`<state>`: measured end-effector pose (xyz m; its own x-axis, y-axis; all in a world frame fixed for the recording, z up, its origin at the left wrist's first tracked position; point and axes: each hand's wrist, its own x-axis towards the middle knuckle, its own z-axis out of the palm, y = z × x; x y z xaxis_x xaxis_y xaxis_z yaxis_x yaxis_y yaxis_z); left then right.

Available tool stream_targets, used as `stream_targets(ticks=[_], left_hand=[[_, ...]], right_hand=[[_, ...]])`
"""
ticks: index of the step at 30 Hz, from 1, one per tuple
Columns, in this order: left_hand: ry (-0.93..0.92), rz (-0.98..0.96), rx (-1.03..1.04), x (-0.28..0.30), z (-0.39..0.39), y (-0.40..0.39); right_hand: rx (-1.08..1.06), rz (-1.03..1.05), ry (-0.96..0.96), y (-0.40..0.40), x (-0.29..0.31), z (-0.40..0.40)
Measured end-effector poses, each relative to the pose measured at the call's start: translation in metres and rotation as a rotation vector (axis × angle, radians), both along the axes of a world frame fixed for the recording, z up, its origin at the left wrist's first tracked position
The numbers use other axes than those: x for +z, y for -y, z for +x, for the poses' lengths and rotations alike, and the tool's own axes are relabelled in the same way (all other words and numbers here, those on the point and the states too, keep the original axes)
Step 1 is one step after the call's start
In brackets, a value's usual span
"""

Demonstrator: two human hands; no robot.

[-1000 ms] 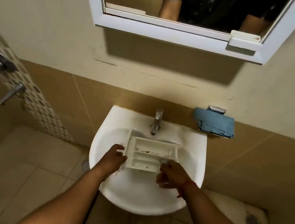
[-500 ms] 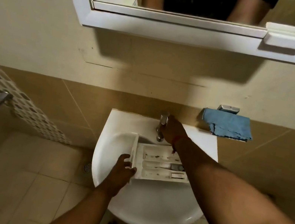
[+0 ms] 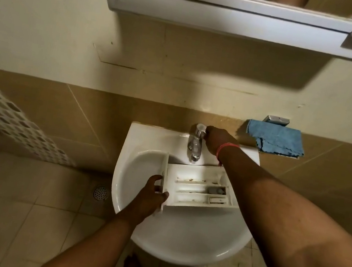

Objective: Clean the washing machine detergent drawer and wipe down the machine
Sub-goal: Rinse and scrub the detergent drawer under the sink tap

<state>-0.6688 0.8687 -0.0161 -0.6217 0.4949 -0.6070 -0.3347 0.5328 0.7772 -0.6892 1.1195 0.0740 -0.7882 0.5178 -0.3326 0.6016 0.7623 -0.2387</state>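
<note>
- Detergent drawer (image 3: pixel 198 189) sits in the white sink (image 3: pixel 175 245), open side up, directly below the spout of the tap (image 3: pixel 196 143). Dark residue specks visible along the compartment walls.
- Left hand (image 3: pixel 150 195) grips the drawer's front panel, fingers curled round its edge, thumb on the near face. One-handed hold only.
- Right hand (image 3: pixel 217 140) is at the tap head, fingers curled against it; whether they actually clasp the handle cannot be told from this angle.
- Risk: if the tap opens hard, water would likely hit the shallow compartments and spray out over the rim — onto the floor, where bare feet stand.
- Risk: a wet plastic panel held by one hand could slip or twist, so the drawer knocks against the basin.
- Risk: loosened residue may wash into the drain rather than lift off — judgement only.
- Blue cloth (image 3: pixel 276 138) lies on the ledge beside the sink, near the right hand, apart from it.
</note>
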Motion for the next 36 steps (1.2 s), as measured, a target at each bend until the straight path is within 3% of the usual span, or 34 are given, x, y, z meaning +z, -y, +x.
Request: stream_targets(ticks=[3,5,7,11,13,15,19,21,24,26,28,31,36], left_hand=[[-0.019,-0.014,0.015,0.002,0.003,-0.001],[-0.022,-0.021,0.035,0.003,0.004,-0.001],[-0.013,-0.007,0.056,0.003,0.007,0.000],[-0.002,0.018,0.108,0.003,0.012,0.000],[0.001,0.033,0.121,0.003,0.014,-0.001],[-0.003,0.052,0.134,0.002,0.016,-0.002],[-0.035,0.063,0.150,-0.003,0.019,-0.004],[-0.041,0.066,0.162,-0.005,0.020,-0.005],[-0.017,0.071,0.176,-0.005,0.016,-0.002],[0.006,0.074,0.180,-0.006,0.012,0.002],[0.016,0.065,0.171,-0.008,0.009,0.003],[0.006,0.037,0.114,-0.009,0.010,-0.003],[-0.026,0.034,0.101,-0.013,0.009,-0.006]], right_hand=[[-0.040,0.021,-0.108,-0.008,-0.004,0.005],[-0.301,-0.173,-0.345,-0.001,-0.012,0.016],[-0.613,-0.438,-0.506,0.014,-0.024,0.034],[-1.196,-1.395,-0.581,0.050,-0.063,0.060],[-1.314,-1.603,-0.615,0.059,-0.074,0.060],[-1.230,-1.697,-0.635,0.062,-0.073,0.058],[-0.902,-1.595,-0.611,0.080,-0.064,0.042],[-0.615,-1.231,-0.477,0.093,-0.072,0.039],[-0.008,-0.533,-0.258,0.088,-0.081,0.061],[0.206,-0.214,-0.035,0.067,-0.090,0.083],[0.253,-0.005,0.195,0.042,-0.103,0.103],[0.205,0.037,0.370,0.042,-0.116,0.114],[0.334,-0.267,0.021,0.089,-0.095,0.096]])
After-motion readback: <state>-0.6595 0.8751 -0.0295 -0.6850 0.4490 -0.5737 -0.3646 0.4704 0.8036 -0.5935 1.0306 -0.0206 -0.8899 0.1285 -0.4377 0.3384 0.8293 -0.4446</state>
